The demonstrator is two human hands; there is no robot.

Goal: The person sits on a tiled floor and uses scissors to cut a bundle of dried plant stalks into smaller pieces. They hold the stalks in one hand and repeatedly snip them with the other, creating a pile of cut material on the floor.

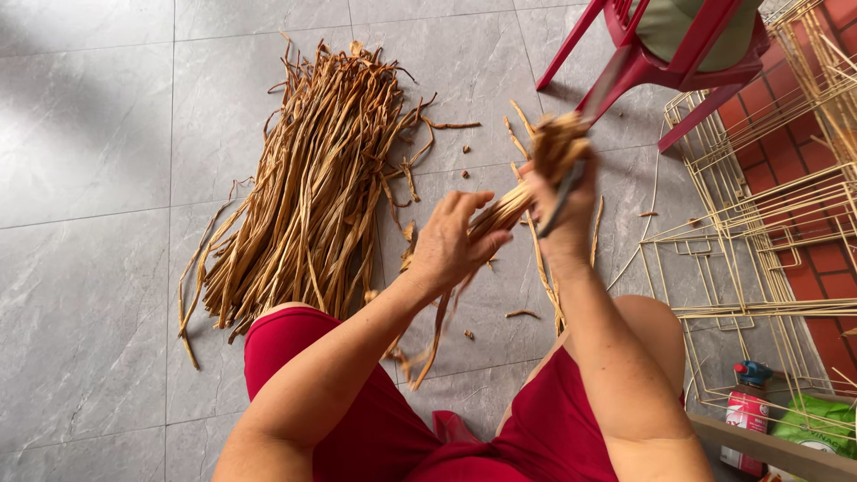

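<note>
At frame centre my left hand (pixel 453 243) closes round a bundle (pixel 536 170) of dried straw strips; my right hand (pixel 564 203), just right of it, grips the bundle's upper end along with a dark blade (pixel 589 116), blurred. A big pile (pixel 312 192) of strips lies on the grey floor (pixel 89 134) at upper left. Wire frames (pixel 768 196) stand at right, a red chair (pixel 661 62) top right

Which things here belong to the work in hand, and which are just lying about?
In use: left hand, right hand, strip bundle, dark blade, pile of dried strips.
Lying about: red chair, wire frames, spray can, green packet.
</note>
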